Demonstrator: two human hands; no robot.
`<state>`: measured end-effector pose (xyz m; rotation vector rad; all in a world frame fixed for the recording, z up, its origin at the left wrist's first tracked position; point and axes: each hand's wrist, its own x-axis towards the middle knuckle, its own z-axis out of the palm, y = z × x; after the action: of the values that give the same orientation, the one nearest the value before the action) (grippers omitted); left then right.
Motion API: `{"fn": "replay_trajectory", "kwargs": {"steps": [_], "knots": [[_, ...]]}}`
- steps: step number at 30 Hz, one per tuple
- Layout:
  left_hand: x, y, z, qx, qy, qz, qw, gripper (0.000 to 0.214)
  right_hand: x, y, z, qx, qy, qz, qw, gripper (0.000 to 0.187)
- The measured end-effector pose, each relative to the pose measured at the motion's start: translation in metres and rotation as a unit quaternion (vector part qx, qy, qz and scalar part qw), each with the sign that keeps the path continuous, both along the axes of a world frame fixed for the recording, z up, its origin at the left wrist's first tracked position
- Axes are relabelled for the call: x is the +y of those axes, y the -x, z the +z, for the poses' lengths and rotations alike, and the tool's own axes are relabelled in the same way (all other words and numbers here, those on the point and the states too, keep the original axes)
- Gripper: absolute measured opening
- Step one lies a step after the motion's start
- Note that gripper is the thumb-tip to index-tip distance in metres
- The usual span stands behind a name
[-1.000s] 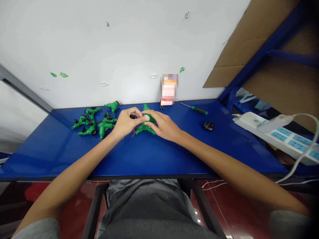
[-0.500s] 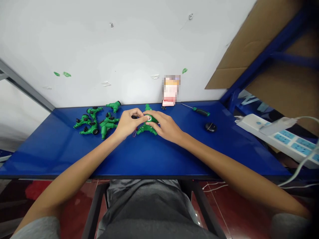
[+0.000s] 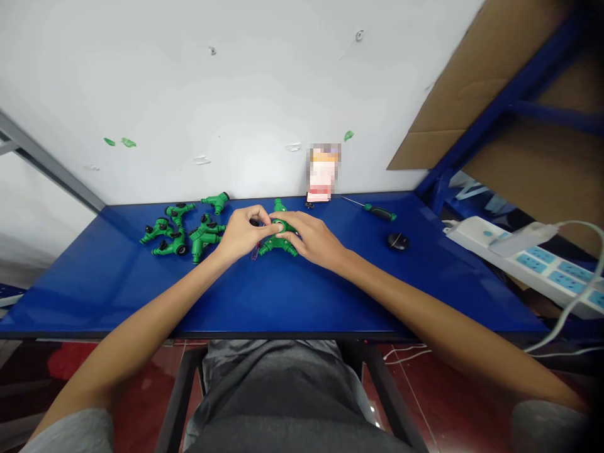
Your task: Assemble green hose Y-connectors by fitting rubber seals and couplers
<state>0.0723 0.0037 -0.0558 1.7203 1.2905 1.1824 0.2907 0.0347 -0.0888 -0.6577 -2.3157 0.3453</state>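
Note:
A green plastic hose splitter lies on the blue table at the middle, and both my hands meet on it. My right hand wraps over its right side with the fingers closed round the body. My left hand pinches at the top opening of the fitting, thumb and forefinger pressed together there. What the fingertips press is hidden. A small dark red-tipped tool lies on the table just under my left hand.
Several more green splitters lie in a loose group at the back left. A green-handled screwdriver and a small black round part lie at the back right. A white power strip sits on the right shelf.
My fingers have closed over the top of the fitting, so the white ring seen there before is now covered. Hands and splitter stay in the same place.

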Motion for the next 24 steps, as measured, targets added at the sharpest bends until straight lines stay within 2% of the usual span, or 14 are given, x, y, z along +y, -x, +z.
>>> {"fn": "replay_trajectory", "kwargs": {"steps": [5,8,11,16,20,24], "knots": [[0.000,0.002,0.003,0.014,-0.016,-0.017,1.000,0.033,0.001,-0.001,0.004,-0.003,0.009,-0.005,1.000,0.041],[-0.001,0.002,0.005,0.028,-0.051,-0.027,0.998,0.025,0.002,-0.002,0.008,0.008,0.002,-0.020,1.000,0.043],[-0.002,-0.001,0.001,0.045,-0.079,-0.002,0.996,0.018,0.003,-0.001,0.006,0.015,-0.010,-0.031,0.999,0.043],[-0.005,-0.006,-0.004,0.048,-0.076,0.032,0.995,0.017,0.001,0.001,-0.002,0.014,-0.018,-0.045,0.999,0.039],[-0.008,-0.007,-0.002,0.046,-0.080,0.031,0.995,0.019,-0.002,0.003,0.003,0.027,0.015,-0.038,0.999,0.038],[-0.011,-0.007,0.003,0.037,-0.078,0.021,0.996,0.024,-0.003,0.003,0.010,0.051,0.088,-0.010,0.995,0.039]]}}
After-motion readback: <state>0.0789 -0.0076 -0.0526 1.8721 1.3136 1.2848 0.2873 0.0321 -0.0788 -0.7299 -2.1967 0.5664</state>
